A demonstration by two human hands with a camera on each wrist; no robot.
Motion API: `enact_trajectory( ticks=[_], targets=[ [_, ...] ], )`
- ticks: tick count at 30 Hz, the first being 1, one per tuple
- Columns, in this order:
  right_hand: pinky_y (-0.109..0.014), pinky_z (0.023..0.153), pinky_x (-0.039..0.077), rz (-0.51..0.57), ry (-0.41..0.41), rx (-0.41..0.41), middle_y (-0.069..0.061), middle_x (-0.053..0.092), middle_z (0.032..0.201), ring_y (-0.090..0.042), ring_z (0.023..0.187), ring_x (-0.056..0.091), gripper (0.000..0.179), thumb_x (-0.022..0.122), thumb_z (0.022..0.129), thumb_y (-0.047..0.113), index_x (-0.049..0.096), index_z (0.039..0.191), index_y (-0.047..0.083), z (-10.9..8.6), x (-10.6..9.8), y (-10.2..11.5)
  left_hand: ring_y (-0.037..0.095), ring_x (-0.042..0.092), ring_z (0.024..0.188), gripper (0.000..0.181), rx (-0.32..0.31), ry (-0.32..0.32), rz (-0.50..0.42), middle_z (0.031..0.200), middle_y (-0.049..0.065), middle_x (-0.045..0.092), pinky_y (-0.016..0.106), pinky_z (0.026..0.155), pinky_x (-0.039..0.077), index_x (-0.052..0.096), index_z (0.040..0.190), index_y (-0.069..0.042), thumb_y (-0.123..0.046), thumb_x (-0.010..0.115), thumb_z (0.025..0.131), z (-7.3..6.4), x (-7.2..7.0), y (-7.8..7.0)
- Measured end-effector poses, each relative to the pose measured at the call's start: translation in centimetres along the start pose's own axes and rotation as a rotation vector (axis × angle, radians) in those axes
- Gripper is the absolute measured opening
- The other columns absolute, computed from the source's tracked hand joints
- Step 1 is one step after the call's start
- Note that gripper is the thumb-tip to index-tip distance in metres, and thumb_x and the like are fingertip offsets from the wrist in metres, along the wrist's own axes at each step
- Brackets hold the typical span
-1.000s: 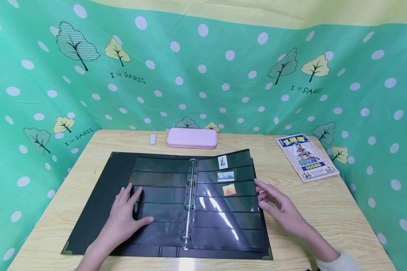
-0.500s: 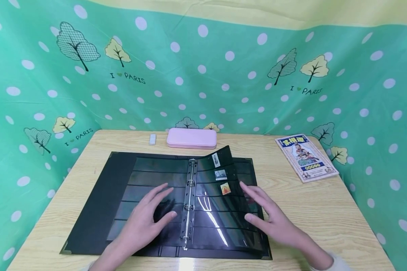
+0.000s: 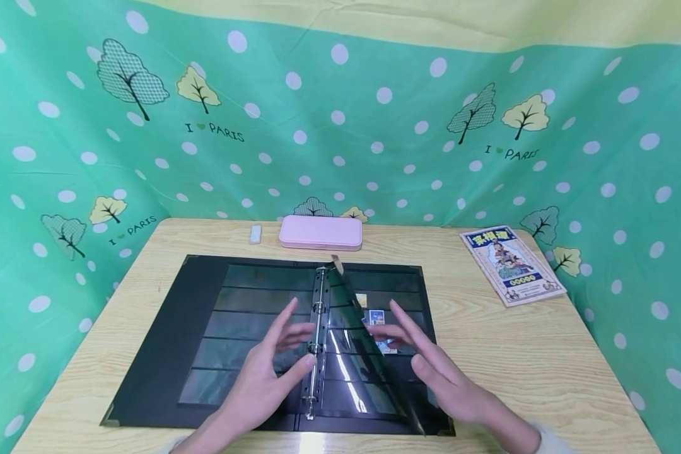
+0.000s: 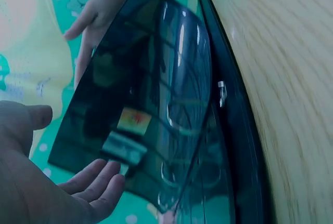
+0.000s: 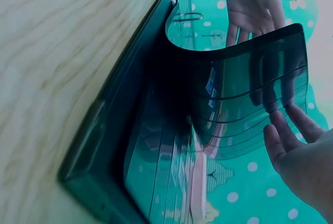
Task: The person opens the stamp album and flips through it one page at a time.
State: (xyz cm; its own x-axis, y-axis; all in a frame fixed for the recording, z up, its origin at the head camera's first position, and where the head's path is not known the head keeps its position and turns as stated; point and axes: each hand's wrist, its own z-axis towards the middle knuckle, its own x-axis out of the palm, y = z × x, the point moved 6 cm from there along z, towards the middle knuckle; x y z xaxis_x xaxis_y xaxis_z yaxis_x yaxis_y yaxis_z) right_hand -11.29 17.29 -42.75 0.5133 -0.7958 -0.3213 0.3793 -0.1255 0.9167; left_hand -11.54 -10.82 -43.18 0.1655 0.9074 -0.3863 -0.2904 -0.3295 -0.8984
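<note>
"Page point(image 3: 354, 362): dark, glossy, curving up from the album point(image 3: 159, 334) on the bench point(image 3: 488, 353)."
"Left wrist view shows its orange stamp point(image 4: 134, 121); head view doesn't."
"Left hand point(image 3: 258, 378) spread, empty; right hand point(image 3: 447, 386) relaxed at the page, contact unclear."

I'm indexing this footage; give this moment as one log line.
left hand: left of raised page; right hand: right of page, contact unclear; page: curved upward; album: lying open on table

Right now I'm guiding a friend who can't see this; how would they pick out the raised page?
On the wooden table lies an open black binder. Right of its metal rings, between the left hand and right hand, is the raised dark page. It curls upward, whereas the page across the rings lies flat.
</note>
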Motion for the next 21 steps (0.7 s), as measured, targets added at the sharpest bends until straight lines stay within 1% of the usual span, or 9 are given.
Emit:
enact_trajectory(
  ticks=[1, 3, 5, 7, 9, 11, 14, 18, 21],
  targets=[
    [-0.066, 0.131, 0.025, 0.014, 0.007, 0.006, -0.009, 0.05, 0.171, -0.02, 0.158, 0.046, 0.062, 0.019, 0.122, 0.018, 0.0, 0.18, 0.023, 0.2, 0.2, 0.1, 0.026, 0.072, 0.128, 0.093, -0.012, 0.005, -0.034, 0.147, 0.005, 0.072, 0.039, 0.111, 0.056, 0.022, 0.179, -0.023, -0.016, 0.078, 0.105, 0.0, 0.3, -0.1],
    [-0.086, 0.123, 0.012, 0.039, 0.022, 0.018, -0.009, 0.051, 0.171, -0.02, 0.16, 0.045, 0.06, 0.014, 0.122, 0.026, -0.004, 0.18, 0.025, 0.4, 0.6, 0.2, 0.027, 0.072, 0.127, 0.102, -0.034, 0.018, -0.08, 0.147, 0.005, 0.072, 0.038, 0.112, 0.056, 0.013, 0.18, -0.026, -0.015, 0.08, 0.104, 0.0, 0.9, -0.2],
    [-0.098, 0.109, 0.001, 0.065, 0.038, 0.028, -0.009, 0.051, 0.171, -0.02, 0.161, 0.043, 0.06, 0.009, 0.122, 0.033, -0.006, 0.18, 0.027, 0.7, 1.0, 0.4, 0.027, 0.072, 0.128, 0.11, -0.054, 0.036, -0.125, 0.147, 0.005, 0.072, 0.037, 0.112, 0.055, 0.004, 0.18, -0.03, -0.016, 0.081, 0.103, 0.0, 1.6, -0.3],
    [-0.098, 0.109, 0.0, 0.075, 0.049, 0.026, -0.008, 0.052, 0.17, -0.021, 0.161, 0.042, 0.06, 0.005, 0.121, 0.036, -0.008, 0.18, 0.027, 1.0, 1.4, 0.5, 0.026, 0.071, 0.13, 0.116, -0.066, 0.059, -0.177, 0.148, 0.007, 0.07, 0.036, 0.113, 0.055, -0.005, 0.18, -0.031, -0.016, 0.081, 0.103, 0.0, 2.4, -0.3],
    [-0.097, 0.111, 0.006, 0.077, 0.061, 0.008, -0.009, 0.052, 0.17, -0.023, 0.16, 0.045, 0.061, 0.001, 0.121, 0.038, -0.01, 0.179, 0.026, 1.2, 1.7, 0.7, 0.026, 0.071, 0.13, 0.12, -0.083, 0.074, -0.23, 0.149, 0.009, 0.069, 0.035, 0.113, 0.055, -0.012, 0.178, -0.032, -0.017, 0.08, 0.103, 0.0, 3.2, -0.3],
    [-0.095, 0.113, 0.011, 0.091, 0.079, -0.018, -0.012, 0.048, 0.172, -0.027, 0.158, 0.047, 0.062, -0.002, 0.12, 0.04, -0.013, 0.179, 0.025, 1.4, 2.0, 1.0, 0.027, 0.071, 0.129, 0.124, -0.084, 0.075, -0.261, 0.148, 0.012, 0.067, 0.035, 0.111, 0.056, -0.02, 0.176, -0.03, -0.016, 0.08, 0.103, -0.1, 3.8, -0.3],
    [-0.096, 0.112, 0.011, 0.138, 0.113, -0.045, -0.013, 0.039, 0.178, -0.03, 0.158, 0.049, 0.064, -0.004, 0.118, 0.047, -0.018, 0.177, 0.025, 1.6, 2.6, 1.3, 0.025, 0.071, 0.126, 0.128, -0.109, 0.045, -0.282, 0.148, 0.014, 0.066, 0.035, 0.108, 0.058, -0.026, 0.174, -0.032, -0.018, 0.08, 0.103, -0.3, 4.3, -0.2],
    [-0.099, 0.108, 0.0, 0.206, 0.158, -0.071, -0.013, 0.023, 0.184, -0.031, 0.161, 0.043, 0.069, -0.008, 0.115, 0.055, -0.024, 0.175, 0.025, 1.8, 3.1, 1.7, 0.022, 0.072, 0.122, 0.133, -0.132, -0.004, -0.281, 0.148, 0.014, 0.066, 0.034, 0.105, 0.059, -0.028, 0.173, -0.033, -0.019, 0.083, 0.101, -0.4, 4.4, -0.2],
    [-0.099, 0.108, 0.002, 0.207, 0.175, -0.098, -0.015, 0.018, 0.185, -0.033, 0.162, 0.041, 0.072, -0.011, 0.114, 0.056, -0.026, 0.174, 0.021, 1.9, 3.4, 1.9, 0.021, 0.073, 0.118, 0.134, -0.129, -0.029, -0.284, 0.146, 0.014, 0.067, 0.034, 0.104, 0.06, -0.027, 0.174, -0.032, -0.017, 0.084, 0.1, -0.4, 4.4, -0.4]
  ],
)
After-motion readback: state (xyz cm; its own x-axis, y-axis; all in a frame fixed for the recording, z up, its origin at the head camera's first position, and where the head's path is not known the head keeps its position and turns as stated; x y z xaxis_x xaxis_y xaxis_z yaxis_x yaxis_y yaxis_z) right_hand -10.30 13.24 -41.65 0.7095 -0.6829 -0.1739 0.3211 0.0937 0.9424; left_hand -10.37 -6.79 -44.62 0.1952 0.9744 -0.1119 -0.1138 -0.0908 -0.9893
